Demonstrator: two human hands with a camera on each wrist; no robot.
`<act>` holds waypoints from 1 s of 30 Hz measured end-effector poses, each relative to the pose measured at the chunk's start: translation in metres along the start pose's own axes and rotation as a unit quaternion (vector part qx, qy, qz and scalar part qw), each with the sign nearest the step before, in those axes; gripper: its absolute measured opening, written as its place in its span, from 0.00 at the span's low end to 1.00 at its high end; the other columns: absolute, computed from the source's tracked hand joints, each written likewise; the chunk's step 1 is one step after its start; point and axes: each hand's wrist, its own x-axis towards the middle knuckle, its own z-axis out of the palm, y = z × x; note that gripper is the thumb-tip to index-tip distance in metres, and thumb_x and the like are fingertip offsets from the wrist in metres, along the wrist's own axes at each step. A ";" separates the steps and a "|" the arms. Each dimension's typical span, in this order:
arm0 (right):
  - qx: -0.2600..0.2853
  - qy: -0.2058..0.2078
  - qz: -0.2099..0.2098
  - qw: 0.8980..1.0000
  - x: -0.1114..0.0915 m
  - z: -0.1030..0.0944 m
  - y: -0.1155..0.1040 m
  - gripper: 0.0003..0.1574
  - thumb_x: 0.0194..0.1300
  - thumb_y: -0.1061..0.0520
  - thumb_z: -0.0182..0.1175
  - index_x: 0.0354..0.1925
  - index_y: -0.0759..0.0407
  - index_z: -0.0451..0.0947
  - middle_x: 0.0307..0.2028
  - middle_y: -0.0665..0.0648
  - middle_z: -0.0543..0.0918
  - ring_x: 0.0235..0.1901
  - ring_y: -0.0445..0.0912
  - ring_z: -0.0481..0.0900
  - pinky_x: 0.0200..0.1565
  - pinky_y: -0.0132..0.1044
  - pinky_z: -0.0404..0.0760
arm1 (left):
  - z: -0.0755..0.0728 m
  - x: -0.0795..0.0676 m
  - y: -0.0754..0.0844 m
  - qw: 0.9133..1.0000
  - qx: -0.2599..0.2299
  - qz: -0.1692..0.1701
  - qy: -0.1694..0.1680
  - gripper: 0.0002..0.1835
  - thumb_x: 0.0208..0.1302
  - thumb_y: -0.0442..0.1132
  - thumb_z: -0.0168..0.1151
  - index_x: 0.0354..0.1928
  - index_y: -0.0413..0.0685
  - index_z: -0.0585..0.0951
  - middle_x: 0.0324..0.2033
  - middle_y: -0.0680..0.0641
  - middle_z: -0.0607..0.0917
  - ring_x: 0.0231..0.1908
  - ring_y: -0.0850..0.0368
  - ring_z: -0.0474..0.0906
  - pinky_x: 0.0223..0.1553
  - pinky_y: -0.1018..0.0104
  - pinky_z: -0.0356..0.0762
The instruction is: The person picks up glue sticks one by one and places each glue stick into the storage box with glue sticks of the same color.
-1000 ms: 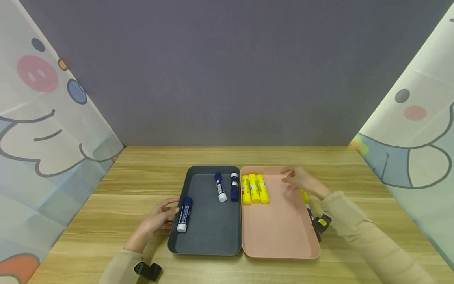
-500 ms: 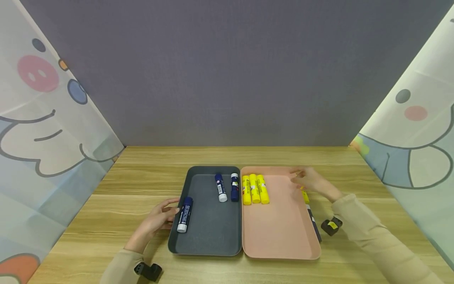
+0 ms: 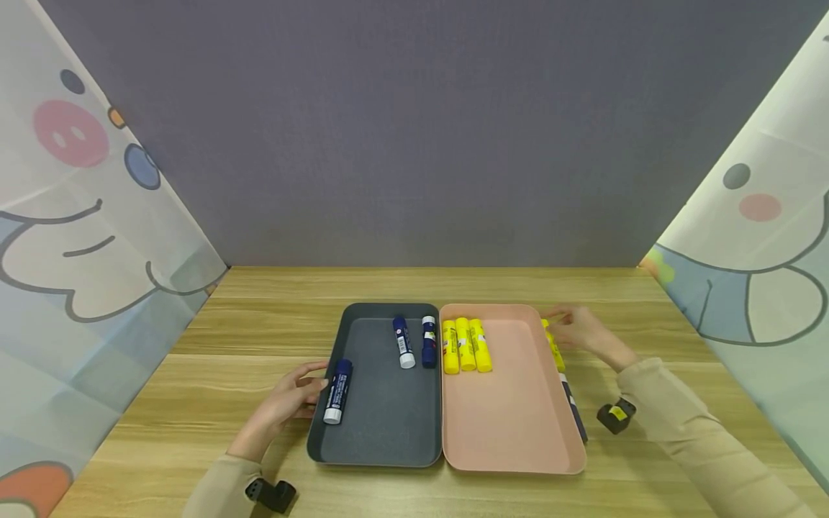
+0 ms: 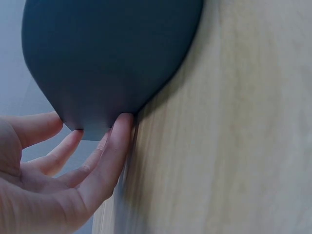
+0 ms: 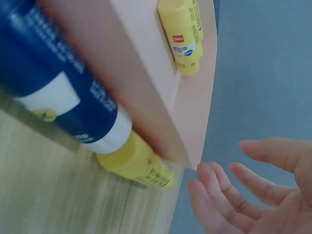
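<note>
My left hand rests its fingertips against the left wall of a dark grey tray. In the left wrist view its fingers touch the tray's outer side. Beyond the pink tray's far right corner is my right hand, its fingers apart and holding nothing. Close below that hand, a yellow glue stick lies on the table along the pink tray's right wall. A dark blue glue stick with a white cap lies end to end with it, large in the right wrist view.
Three yellow glue sticks lie side by side in the pink tray's far left corner. The grey tray holds three dark blue ones: one near the left wall, two toward the back. A grey panel stands behind the wooden table.
My right hand has moved right, from over the pink tray to outside its right wall, uncovering more of the yellow and dark blue glue sticks there. My left hand stays put.
</note>
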 end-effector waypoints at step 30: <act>0.002 -0.023 0.052 0.998 0.008 0.002 0.032 0.37 0.59 0.58 0.55 0.57 0.80 0.53 0.39 0.73 0.75 0.27 0.45 0.76 0.29 0.40 0.78 | 0.000 -0.001 0.001 1.000 -0.001 -0.005 -0.007 0.29 0.63 0.38 0.51 0.62 0.34 0.56 0.40 0.40 0.77 0.31 0.54 0.78 0.33 0.56 0.77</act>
